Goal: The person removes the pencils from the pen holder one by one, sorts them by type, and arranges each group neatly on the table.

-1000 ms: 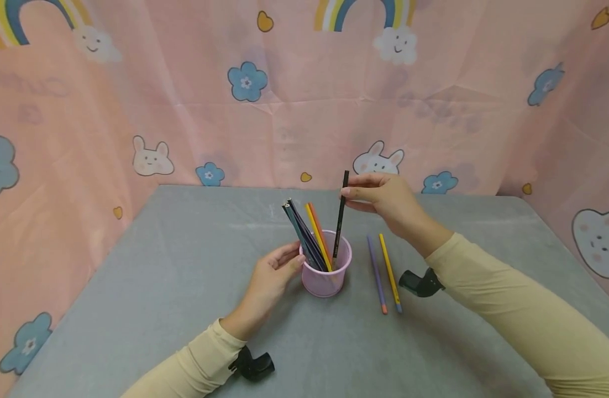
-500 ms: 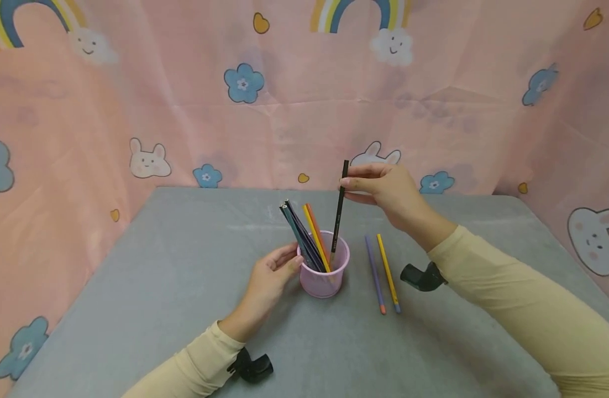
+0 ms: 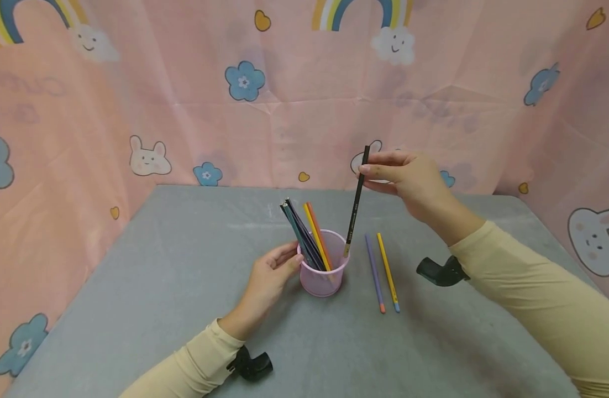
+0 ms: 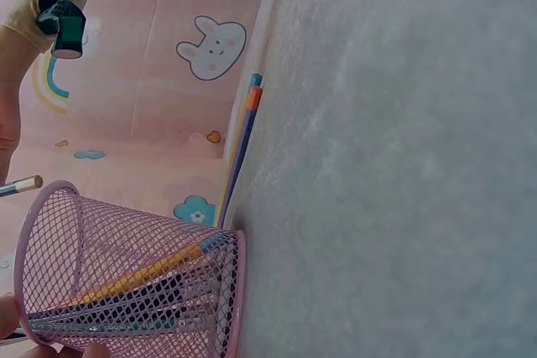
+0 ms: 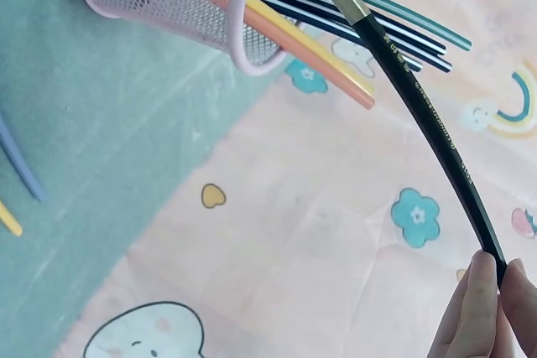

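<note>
A pink mesh pencil cup (image 3: 321, 283) stands upright on the table. My left hand (image 3: 262, 287) grips its left rim between thumb and fingers; fingertips (image 4: 94, 350) show at the rim in the left wrist view. Several dark pencils (image 3: 304, 240) lean left in the cup, beside a yellow pencil (image 3: 314, 229) and an orange pencil (image 3: 320, 229). With thumb and fingertips my right hand (image 3: 409, 182) pinches a black pencil (image 5: 419, 115) near its upper end. Its gold-coloured lower end hangs just above the cup's right rim, clear of the mesh in the left wrist view.
To the right of the cup, a purple pencil (image 3: 376, 276) and another yellow pencil (image 3: 388, 273) lie side by side on the grey table (image 3: 185, 265). A pink patterned curtain (image 3: 284, 138) hangs behind the table. Each wrist wears a black camera (image 3: 441, 271).
My right hand has lifted the black pencil up and to the right, its lower end rising from inside the cup to above the rim. The left hand and cup have stayed put.
</note>
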Demonstrator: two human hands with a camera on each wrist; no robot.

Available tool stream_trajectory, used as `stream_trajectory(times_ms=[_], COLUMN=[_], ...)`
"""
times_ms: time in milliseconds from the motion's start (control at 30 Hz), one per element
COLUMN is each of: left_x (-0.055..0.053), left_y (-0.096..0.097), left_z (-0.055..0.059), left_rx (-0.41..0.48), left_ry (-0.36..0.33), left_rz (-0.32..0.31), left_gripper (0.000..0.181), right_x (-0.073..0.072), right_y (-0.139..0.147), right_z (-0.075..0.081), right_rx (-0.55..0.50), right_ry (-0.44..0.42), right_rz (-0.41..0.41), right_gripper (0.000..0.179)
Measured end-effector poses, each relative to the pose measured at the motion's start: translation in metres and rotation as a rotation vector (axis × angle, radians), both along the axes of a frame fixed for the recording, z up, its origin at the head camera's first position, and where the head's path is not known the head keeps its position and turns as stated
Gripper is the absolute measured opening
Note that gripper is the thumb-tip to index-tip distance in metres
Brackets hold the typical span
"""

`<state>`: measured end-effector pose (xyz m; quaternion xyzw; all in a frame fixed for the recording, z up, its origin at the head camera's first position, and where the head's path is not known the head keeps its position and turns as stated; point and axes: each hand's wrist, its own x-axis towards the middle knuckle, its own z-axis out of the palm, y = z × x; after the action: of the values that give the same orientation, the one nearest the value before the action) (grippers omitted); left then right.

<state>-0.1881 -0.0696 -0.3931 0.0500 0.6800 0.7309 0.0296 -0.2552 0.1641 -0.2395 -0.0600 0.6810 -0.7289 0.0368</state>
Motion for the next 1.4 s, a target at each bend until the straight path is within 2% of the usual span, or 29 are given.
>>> stream_trajectory(times_ms=[200, 567, 800, 967, 1200, 1400], left_x=[0.000, 0.000, 0.000, 0.001, 0.000, 0.000], left_y=[0.001, 0.001, 0.000, 0.000, 0.001, 0.000], left_z=[0.001, 0.000, 0.001, 0.001, 0.000, 0.000], left_rx=[-0.003, 0.007, 0.012, 0.011, 0.014, 0.017], left_ry=[0.004, 0.004, 0.001, 0.003, 0.016, 0.014], left_rz=[-0.003, -0.004, -0.003, 0.000, 0.005, 0.003], left_gripper=[0.044, 0.044, 0.045, 0.045, 0.042, 0.042], right_x=[0.001, -0.002, -0.003, -0.004, -0.002, -0.004], right_y=[0.009, 0.025, 0.033, 0.039, 0.049, 0.057], right_z=[0.001, -0.003, -0.010, -0.016, -0.024, -0.030], right_rx=[-0.032, -0.013, 0.080, 0.106, 0.258, 0.271], right_ry=[-0.013, -0.010, -0.019, -0.025, -0.045, -0.080], right_rz=[-0.001, -0.018, -0.035, -0.047, -0.060, -0.069], right_gripper=[0.010, 0.011, 0.009, 0.008, 0.013, 0.014])
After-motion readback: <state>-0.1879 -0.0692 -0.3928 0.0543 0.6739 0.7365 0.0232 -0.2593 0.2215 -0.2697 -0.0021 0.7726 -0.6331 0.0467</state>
